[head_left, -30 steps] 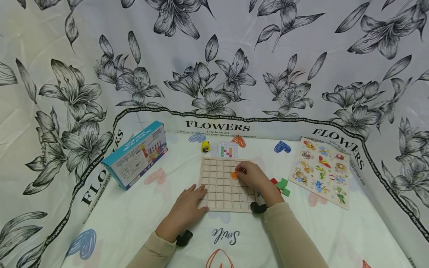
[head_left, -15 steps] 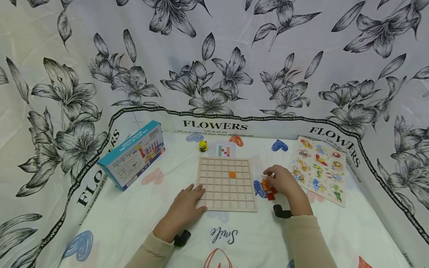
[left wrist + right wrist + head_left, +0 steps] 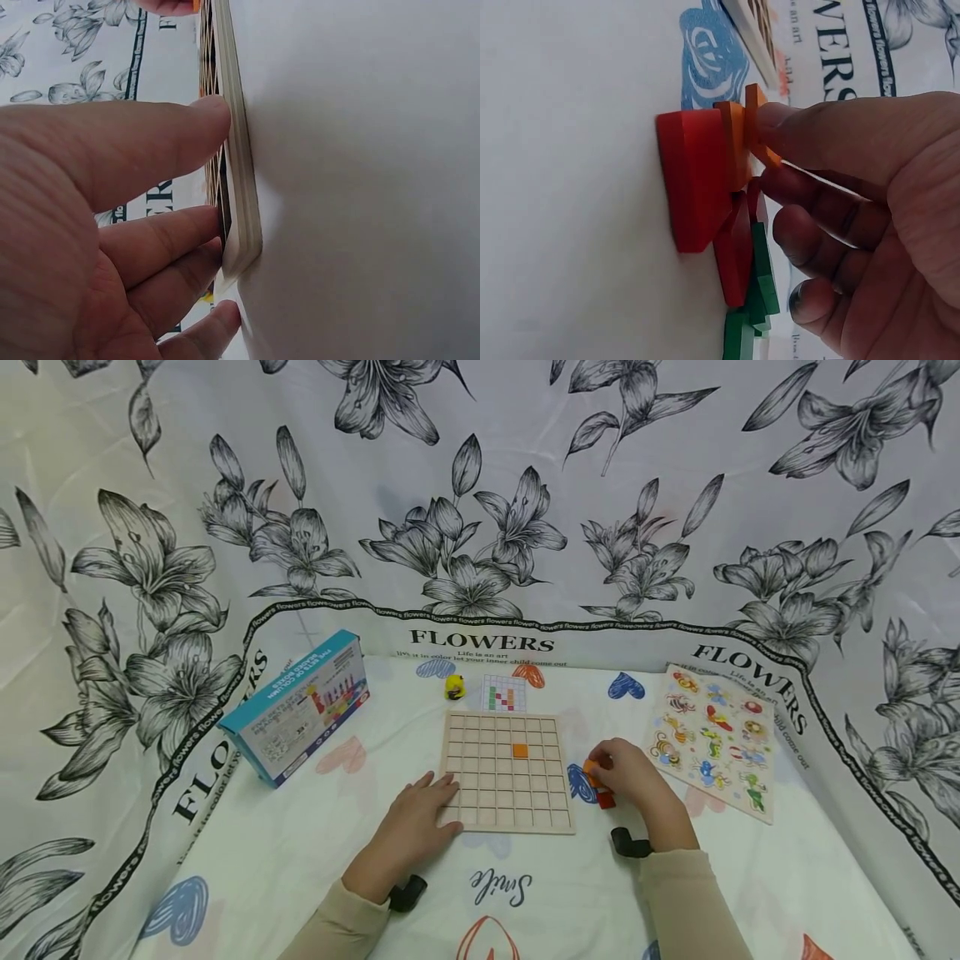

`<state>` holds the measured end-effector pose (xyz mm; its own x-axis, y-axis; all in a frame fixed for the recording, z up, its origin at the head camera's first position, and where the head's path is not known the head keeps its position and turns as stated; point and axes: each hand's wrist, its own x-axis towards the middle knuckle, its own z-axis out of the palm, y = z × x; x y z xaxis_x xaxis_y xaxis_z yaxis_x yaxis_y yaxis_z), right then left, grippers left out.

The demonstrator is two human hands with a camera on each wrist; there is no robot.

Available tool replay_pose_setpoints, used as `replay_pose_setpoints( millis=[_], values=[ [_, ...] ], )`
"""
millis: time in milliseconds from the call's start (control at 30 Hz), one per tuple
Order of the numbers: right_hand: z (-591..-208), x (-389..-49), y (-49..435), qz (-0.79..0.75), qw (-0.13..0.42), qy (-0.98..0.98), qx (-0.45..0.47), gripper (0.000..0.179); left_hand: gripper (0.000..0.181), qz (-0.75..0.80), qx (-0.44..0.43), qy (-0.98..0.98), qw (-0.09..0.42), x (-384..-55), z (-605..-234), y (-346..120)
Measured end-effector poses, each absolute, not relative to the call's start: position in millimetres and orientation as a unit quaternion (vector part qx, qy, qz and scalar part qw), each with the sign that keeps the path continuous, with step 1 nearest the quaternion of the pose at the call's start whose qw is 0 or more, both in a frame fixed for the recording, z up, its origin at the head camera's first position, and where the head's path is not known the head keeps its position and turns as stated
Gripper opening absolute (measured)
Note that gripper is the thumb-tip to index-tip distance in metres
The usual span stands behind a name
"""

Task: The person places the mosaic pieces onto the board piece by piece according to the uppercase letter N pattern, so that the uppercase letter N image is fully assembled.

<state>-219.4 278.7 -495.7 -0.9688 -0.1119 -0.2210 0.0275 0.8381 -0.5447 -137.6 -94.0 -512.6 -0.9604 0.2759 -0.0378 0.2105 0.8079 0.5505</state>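
Observation:
My left hand (image 3: pixel 416 822) rests on the near left corner of a wooden grid board (image 3: pixel 487 785). In the left wrist view its thumb (image 3: pixel 180 131) and loosely extended fingers touch the board's edge. One orange square tile (image 3: pixel 521 752) lies in a cell right of the board's middle. To the right of the board, my right hand (image 3: pixel 630 772) pinches another orange tile (image 3: pixel 754 105) between thumb and forefinger. Against it lie a further orange tile (image 3: pixel 735 142), several red tiles (image 3: pixel 696 180) and green tiles (image 3: pixel 763 277), partly hidden by the hand in the head view.
Behind the board are a pattern card (image 3: pixel 504 693) with coloured squares and a small yellow toy (image 3: pixel 454 687). A blue-topped box (image 3: pixel 300 714) stands at the left. An insect puzzle board (image 3: pixel 712 739) lies at the right, near the flower-printed curtain (image 3: pixel 480 510).
My right hand has left the orange tile on the grid and moved right to the pile, where it now pinches another orange tile. My left hand stays at the board's corner.

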Motion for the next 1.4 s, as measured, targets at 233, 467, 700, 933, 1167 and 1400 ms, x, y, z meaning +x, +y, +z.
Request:
replay_pose_setpoints(
  millis=[233, 467, 700, 933, 1167, 1400],
  values=[
    [-495.4, -215.2, 269.1, -0.328, 0.089, 0.940, -0.012, 0.014, 0.066, 0.282, 0.128, 0.949, 0.059, -137.6, -512.9, -93.6],
    [-493.7, -221.8, 223.9, -0.369, 0.037, 0.926, -0.064, 0.008, 0.067, 0.279, 0.125, 0.950, 0.058, -137.7, -514.6, -94.3],
    [-506.2, -232.7, 187.7, -0.379, 0.055, 0.921, -0.075, 0.007, 0.066, 0.289, 0.128, 0.947, 0.056, -135.8, -513.0, -94.5],
    [-507.6, -233.8, 178.1, -0.373, 0.054, 0.923, -0.072, 0.006, 0.066, 0.286, 0.131, 0.948, 0.051, -136.5, -514.5, -95.5],
    [-505.3, -228.9, 178.3, -0.362, 0.074, 0.925, -0.082, 0.004, 0.065, 0.283, 0.129, 0.949, 0.056, -136.4, -512.8, -94.3],
    [-506.9, -228.3, 180.0, -0.363, 0.086, 0.924, -0.083, 0.007, 0.065, 0.282, 0.126, 0.949, 0.057, -136.8, -512.9, -93.5]
  ],
)
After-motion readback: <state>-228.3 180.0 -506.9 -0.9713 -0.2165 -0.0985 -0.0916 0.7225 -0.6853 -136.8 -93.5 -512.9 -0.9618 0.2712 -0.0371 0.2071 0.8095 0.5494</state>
